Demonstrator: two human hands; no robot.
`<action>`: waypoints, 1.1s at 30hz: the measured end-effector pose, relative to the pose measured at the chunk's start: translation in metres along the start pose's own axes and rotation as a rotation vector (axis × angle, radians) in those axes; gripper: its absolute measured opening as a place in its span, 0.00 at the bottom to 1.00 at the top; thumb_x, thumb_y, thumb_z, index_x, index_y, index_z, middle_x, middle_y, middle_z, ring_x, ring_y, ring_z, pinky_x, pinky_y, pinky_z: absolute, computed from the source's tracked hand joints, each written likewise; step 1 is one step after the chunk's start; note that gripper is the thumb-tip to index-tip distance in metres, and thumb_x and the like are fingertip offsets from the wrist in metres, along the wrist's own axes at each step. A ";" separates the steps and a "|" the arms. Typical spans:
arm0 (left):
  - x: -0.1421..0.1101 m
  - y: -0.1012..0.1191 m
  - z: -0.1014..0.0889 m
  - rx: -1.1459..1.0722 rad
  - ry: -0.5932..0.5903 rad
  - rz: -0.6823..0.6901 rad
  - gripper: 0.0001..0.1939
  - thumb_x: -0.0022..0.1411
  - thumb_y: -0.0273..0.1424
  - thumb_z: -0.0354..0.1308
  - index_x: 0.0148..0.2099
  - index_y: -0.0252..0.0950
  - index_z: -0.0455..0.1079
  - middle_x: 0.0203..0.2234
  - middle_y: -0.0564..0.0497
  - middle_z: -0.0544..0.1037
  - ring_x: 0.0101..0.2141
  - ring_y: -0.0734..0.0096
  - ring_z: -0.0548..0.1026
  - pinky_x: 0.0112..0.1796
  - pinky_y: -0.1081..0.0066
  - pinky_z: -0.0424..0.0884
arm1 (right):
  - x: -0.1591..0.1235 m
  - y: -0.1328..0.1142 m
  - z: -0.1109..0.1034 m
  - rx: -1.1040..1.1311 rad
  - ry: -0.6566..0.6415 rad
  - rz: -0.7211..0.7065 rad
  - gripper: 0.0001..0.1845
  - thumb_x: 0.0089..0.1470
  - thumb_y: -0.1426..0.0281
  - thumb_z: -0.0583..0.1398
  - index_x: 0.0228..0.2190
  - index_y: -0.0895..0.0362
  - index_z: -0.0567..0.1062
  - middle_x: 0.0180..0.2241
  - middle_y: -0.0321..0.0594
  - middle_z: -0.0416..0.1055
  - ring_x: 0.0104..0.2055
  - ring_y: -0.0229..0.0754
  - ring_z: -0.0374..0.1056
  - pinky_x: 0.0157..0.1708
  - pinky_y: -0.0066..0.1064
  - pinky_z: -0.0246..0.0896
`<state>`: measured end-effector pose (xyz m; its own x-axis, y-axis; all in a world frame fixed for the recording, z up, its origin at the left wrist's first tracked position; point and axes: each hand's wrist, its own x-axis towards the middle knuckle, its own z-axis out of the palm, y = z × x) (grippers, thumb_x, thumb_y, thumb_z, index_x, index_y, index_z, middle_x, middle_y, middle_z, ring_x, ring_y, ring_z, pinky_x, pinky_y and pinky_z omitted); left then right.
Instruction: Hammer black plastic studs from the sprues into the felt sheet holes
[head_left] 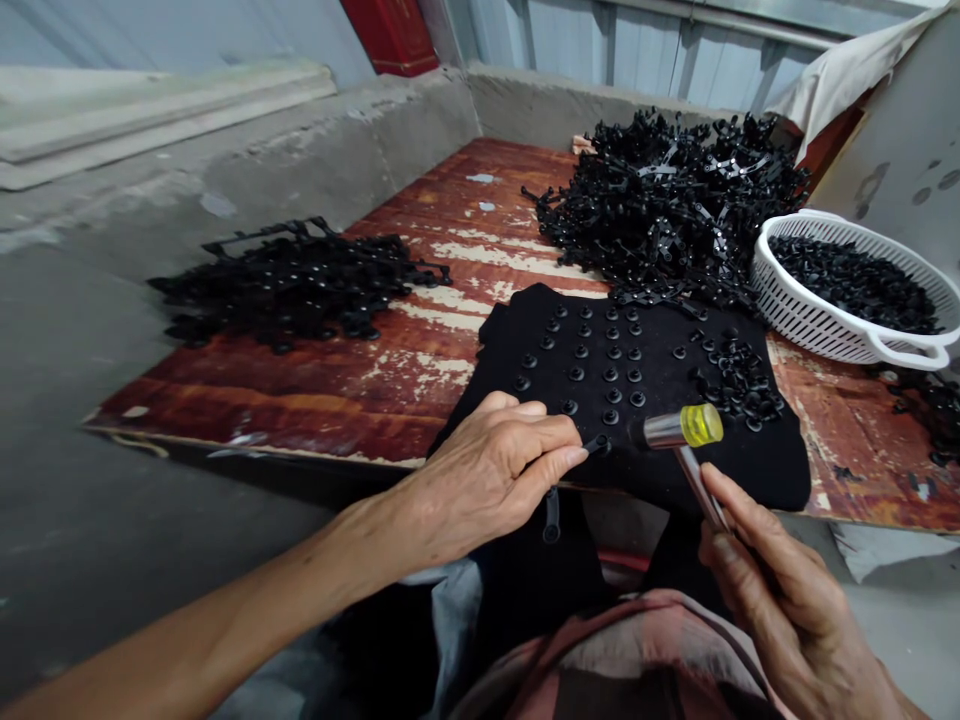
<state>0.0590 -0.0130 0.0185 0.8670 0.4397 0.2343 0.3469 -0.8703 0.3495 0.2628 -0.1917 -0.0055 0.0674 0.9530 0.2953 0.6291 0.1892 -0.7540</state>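
My left hand (491, 465) is closed in a pinch on a small black plastic part (598, 443) at the near edge of a black cloth (660, 335). Another black piece (552, 515) hangs below the fingers. My right hand (780, 600) grips the metal handle of a small hammer (684, 428) with a yellow tip, held just right of the pinched part. Several round black caps (607, 355) stand in rows on the cloth, and a loose heap of them (739, 385) lies at its right side.
A worn red wooden board (360, 370) serves as the table. A pile of black plastic frames (292, 285) lies at the left, a bigger pile (667, 205) at the back. A white basket (840, 325) of black parts sits at the right. Concrete ledge behind.
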 end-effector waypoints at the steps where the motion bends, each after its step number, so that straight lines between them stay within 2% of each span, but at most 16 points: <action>1: 0.000 0.000 0.001 -0.001 -0.001 -0.002 0.18 0.69 0.31 0.43 0.28 0.37 0.68 0.20 0.56 0.72 0.25 0.72 0.66 0.34 0.68 0.57 | 0.001 0.000 0.000 -0.005 -0.001 -0.007 0.35 0.61 0.80 0.53 0.64 0.42 0.55 0.62 0.34 0.64 0.60 0.41 0.64 0.59 0.33 0.61; 6: 0.000 -0.001 0.003 -0.004 0.000 0.000 0.19 0.69 0.31 0.43 0.28 0.37 0.68 0.20 0.56 0.72 0.25 0.72 0.66 0.34 0.68 0.56 | 0.006 -0.001 -0.003 -0.057 -0.062 -0.033 0.35 0.62 0.80 0.52 0.65 0.43 0.53 0.60 0.38 0.66 0.57 0.41 0.67 0.53 0.29 0.68; 10: -0.001 0.002 0.003 -0.003 -0.003 -0.015 0.19 0.69 0.31 0.43 0.28 0.36 0.69 0.20 0.55 0.72 0.25 0.72 0.66 0.33 0.67 0.55 | 0.014 -0.007 -0.011 -0.111 -0.151 -0.062 0.35 0.62 0.80 0.51 0.65 0.46 0.52 0.61 0.42 0.64 0.58 0.45 0.66 0.46 0.27 0.73; 13: -0.001 0.007 0.004 -0.008 0.005 -0.083 0.18 0.68 0.30 0.44 0.27 0.36 0.69 0.20 0.55 0.72 0.25 0.72 0.67 0.33 0.67 0.55 | 0.020 -0.013 -0.015 -0.147 -0.137 -0.121 0.36 0.61 0.81 0.50 0.66 0.46 0.50 0.61 0.45 0.63 0.56 0.46 0.68 0.40 0.27 0.75; 15: -0.001 0.011 0.006 -0.009 0.017 -0.144 0.18 0.68 0.31 0.45 0.27 0.36 0.69 0.20 0.55 0.72 0.25 0.71 0.68 0.33 0.67 0.56 | 0.023 -0.015 -0.016 -0.166 -0.116 -0.151 0.37 0.61 0.81 0.49 0.67 0.46 0.48 0.59 0.47 0.66 0.51 0.46 0.72 0.36 0.27 0.76; 18: -0.003 0.019 0.008 0.017 0.039 -0.210 0.18 0.68 0.31 0.44 0.27 0.37 0.69 0.19 0.54 0.72 0.24 0.71 0.68 0.33 0.67 0.56 | 0.026 -0.015 -0.015 -0.214 -0.171 -0.131 0.38 0.60 0.82 0.49 0.67 0.46 0.48 0.53 0.48 0.71 0.42 0.44 0.75 0.33 0.29 0.76; 22: -0.004 0.027 0.010 0.055 0.055 -0.253 0.19 0.67 0.31 0.43 0.26 0.37 0.68 0.19 0.54 0.72 0.23 0.71 0.67 0.32 0.66 0.56 | 0.028 -0.020 -0.019 -0.265 -0.238 -0.097 0.37 0.60 0.81 0.48 0.67 0.48 0.48 0.46 0.47 0.73 0.33 0.41 0.74 0.28 0.28 0.74; 27: -0.004 0.030 0.013 0.059 0.118 -0.245 0.20 0.68 0.31 0.43 0.25 0.37 0.67 0.18 0.54 0.72 0.23 0.69 0.67 0.31 0.66 0.55 | 0.028 -0.028 -0.023 -0.261 -0.112 -0.158 0.38 0.60 0.82 0.48 0.67 0.49 0.47 0.40 0.46 0.74 0.28 0.41 0.71 0.24 0.27 0.70; 29: -0.004 0.030 0.013 0.061 0.128 -0.236 0.20 0.68 0.30 0.44 0.24 0.37 0.67 0.18 0.54 0.72 0.22 0.70 0.67 0.31 0.66 0.55 | 0.029 -0.025 -0.023 -0.288 -0.181 -0.129 0.37 0.59 0.82 0.47 0.67 0.50 0.49 0.35 0.44 0.73 0.25 0.40 0.70 0.23 0.29 0.70; 31: -0.003 0.031 0.014 0.065 0.126 -0.239 0.19 0.67 0.29 0.45 0.25 0.37 0.68 0.18 0.54 0.72 0.21 0.71 0.67 0.30 0.67 0.55 | 0.030 -0.022 -0.023 -0.303 -0.269 -0.081 0.36 0.59 0.82 0.47 0.66 0.50 0.51 0.35 0.44 0.73 0.23 0.39 0.68 0.23 0.30 0.69; 33: -0.003 0.031 0.014 0.072 0.132 -0.245 0.19 0.67 0.29 0.45 0.25 0.37 0.68 0.17 0.55 0.71 0.21 0.71 0.67 0.31 0.67 0.56 | 0.031 -0.021 -0.024 -0.278 -0.247 -0.083 0.37 0.59 0.81 0.48 0.66 0.49 0.49 0.38 0.45 0.73 0.24 0.39 0.68 0.23 0.29 0.69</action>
<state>0.0723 -0.0449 0.0156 0.7018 0.6601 0.2680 0.5692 -0.7457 0.3462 0.2699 -0.1717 0.0332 -0.1602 0.9718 0.1732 0.8128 0.2295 -0.5354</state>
